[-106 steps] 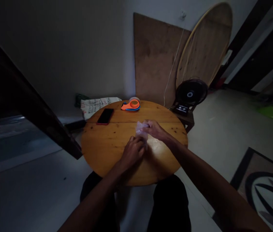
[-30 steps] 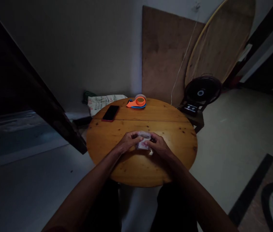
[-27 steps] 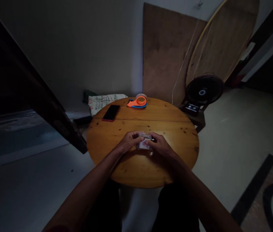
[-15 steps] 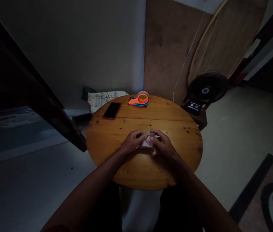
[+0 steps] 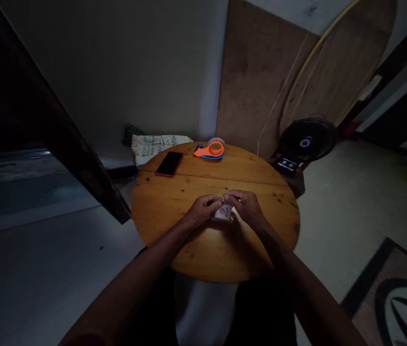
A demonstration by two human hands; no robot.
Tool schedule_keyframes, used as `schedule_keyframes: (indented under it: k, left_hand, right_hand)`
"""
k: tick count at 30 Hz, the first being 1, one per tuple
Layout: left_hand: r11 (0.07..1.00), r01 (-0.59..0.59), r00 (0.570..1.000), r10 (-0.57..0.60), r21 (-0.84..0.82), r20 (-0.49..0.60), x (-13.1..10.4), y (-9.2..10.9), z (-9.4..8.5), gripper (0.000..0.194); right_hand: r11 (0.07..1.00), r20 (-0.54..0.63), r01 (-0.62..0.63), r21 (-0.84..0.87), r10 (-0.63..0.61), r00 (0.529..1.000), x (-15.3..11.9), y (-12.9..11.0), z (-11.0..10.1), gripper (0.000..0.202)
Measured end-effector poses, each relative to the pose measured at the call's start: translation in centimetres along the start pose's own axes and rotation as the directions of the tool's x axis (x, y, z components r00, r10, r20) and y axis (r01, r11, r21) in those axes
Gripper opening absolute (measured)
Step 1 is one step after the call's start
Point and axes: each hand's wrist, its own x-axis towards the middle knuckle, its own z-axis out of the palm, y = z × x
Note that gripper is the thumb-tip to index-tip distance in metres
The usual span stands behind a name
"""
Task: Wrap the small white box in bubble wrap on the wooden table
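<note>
A small whitish packet with red marks (image 5: 224, 212) is between my hands, over the middle of the round wooden table (image 5: 196, 259). My left hand (image 5: 203, 210) grips its left side, with the thumb on top. At the packet's upper edge, my right hand (image 5: 243, 203) has its thumb and index finger pinched together; what lies between those fingertips is too small to make out.
A black phone with a red edge (image 5: 169, 164) lies at the table's back left. An orange and blue tape dispenser (image 5: 211, 149) sits at the back edge. Behind the table are a printed sack (image 5: 160, 145) and a dark round fan (image 5: 304, 142).
My right hand has lifted slightly off the packet's face, and its fingers have closed to a pinch at the upper edge. The whole view has tilted a little.
</note>
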Motion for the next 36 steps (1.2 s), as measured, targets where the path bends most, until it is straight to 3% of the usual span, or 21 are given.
schedule_keyframes:
  k: [3, 7, 10, 15, 27, 31, 34, 36]
  left_hand:
    - [0.998, -0.034, 0.998, 0.036, 0.052, -0.045, 0.0, 0.1, 0.3, 0.033]
    - [0.963, -0.116, 0.985, 0.142, 0.241, -0.094, -0.3, 0.2, 1.0, 0.031]
    - [0.901, -0.149, 0.967, 0.220, 0.409, -0.132, -0.5, 0.1, 1.3, 0.034]
    - [0.750, -0.153, 0.948, 0.295, 0.643, -0.120, -0.3, -0.3, 1.0, 0.035]
    - [0.756, -0.097, 0.941, 0.282, 0.648, -0.188, -0.1, -0.1, 1.0, 0.039]
    - [0.765, -0.076, 0.941, 0.267, 0.640, -0.207, -0.1, -0.2, 0.9, 0.039]
    - [0.749, -0.093, 0.939, 0.286, 0.656, -0.194, -0.1, -0.3, 0.9, 0.039]
    - [0.752, -0.084, 0.939, 0.280, 0.654, -0.201, -0.1, -0.3, 0.9, 0.039]
  right_hand:
    - [0.987, -0.094, 0.047, -0.151, -0.061, 0.994, -1.4, -0.1, 1.0, 0.024]
    - [0.913, -0.157, 0.179, -0.365, -0.250, 0.955, -3.5, 0.3, 2.1, 0.023]
    - [0.853, -0.119, 0.233, -0.466, -0.322, 0.939, -4.8, 0.3, 2.8, 0.024]
    - [0.808, 0.012, 0.254, -0.531, -0.293, 0.956, -6.8, 0.1, 3.8, 0.044]
    - [0.665, 0.006, 0.251, -0.704, -0.348, 0.937, -7.8, 0.7, 3.1, 0.044]
    - [0.722, -0.052, 0.291, -0.627, -0.412, 0.910, -8.2, 0.3, 1.9, 0.039]
    - [0.790, -0.151, 0.254, -0.558, -0.398, 0.905, -8.4, 0.5, 1.0, 0.032]
    - [0.813, -0.147, 0.242, -0.529, -0.369, 0.917, -8.1, 0.7, 0.9, 0.032]
